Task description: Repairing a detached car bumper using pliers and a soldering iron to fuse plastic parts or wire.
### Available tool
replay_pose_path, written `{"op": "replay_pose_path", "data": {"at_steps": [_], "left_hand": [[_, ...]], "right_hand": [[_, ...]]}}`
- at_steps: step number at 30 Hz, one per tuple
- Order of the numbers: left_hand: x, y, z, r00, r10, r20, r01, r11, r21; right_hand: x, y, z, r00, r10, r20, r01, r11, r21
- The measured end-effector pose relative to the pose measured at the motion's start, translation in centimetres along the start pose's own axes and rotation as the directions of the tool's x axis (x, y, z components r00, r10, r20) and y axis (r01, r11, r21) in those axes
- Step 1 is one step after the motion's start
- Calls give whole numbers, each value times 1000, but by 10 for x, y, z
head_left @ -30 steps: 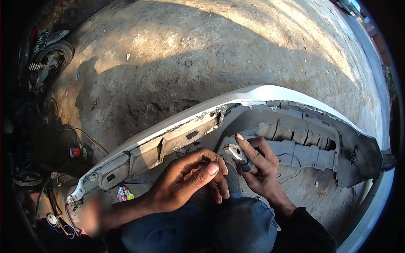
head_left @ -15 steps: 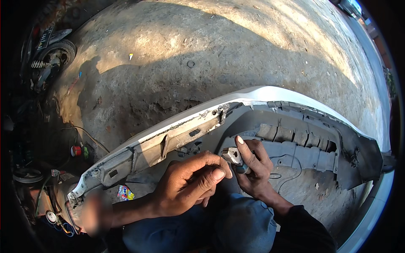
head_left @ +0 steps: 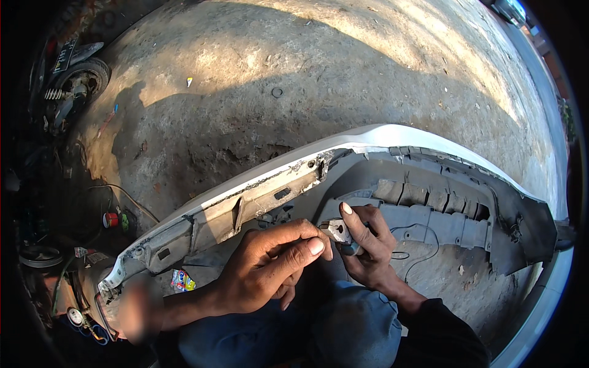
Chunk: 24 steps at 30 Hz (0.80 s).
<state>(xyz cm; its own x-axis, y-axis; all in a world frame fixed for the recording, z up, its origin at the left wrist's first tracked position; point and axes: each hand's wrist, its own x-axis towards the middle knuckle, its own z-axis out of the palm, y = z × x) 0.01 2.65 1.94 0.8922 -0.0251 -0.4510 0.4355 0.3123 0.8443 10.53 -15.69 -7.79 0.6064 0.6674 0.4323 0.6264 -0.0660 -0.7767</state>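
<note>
My right hand is closed around a pair of pliers. Their metal head points left, and a bit of blue-green handle shows below the fingers. My left hand is closed in a pinch, thumb against forefinger, right beside the pliers' jaws. Whatever it pinches is too small to make out. Under and beyond both hands lies a white car bumper, its hollow inner side toward me. Its torn upper edge shows grey and black plastic.
Inside the bumper's curve are grey slotted panels and a thin black wire. A small colourful packet lies at left. Farther left are a motorcycle wheel, a red can and a pressure gauge.
The pliers' head has tilted and dropped slightly to the left. My left hand has shifted a little, its lower fingers loosening. The bumper stays where it was.
</note>
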Motion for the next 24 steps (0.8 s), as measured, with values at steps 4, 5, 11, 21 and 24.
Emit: {"op": "replay_pose_path", "data": {"at_steps": [4,5,11,21,24], "left_hand": [[2,4,-1,999,-33,-13,32,999,-28],[2,4,-1,998,-51,-20,50,997,-53],[1,4,-3,997,-73,-15,72,995,-63],[2,-9,-5,996,20,-83,-17,999,39],[2,-8,-7,992,-28,-121,24,999,-33]], "right_hand": [[0,3,1,1000,-14,-14,14,1000,-2],[1,3,1,1000,-21,-11,20,1000,-7],[1,3,1,1000,-28,15,28,1000,-8],[7,-1,0,992,94,80,-100,993,64],[11,-5,3,975,195,108,-213,955,204]]}}
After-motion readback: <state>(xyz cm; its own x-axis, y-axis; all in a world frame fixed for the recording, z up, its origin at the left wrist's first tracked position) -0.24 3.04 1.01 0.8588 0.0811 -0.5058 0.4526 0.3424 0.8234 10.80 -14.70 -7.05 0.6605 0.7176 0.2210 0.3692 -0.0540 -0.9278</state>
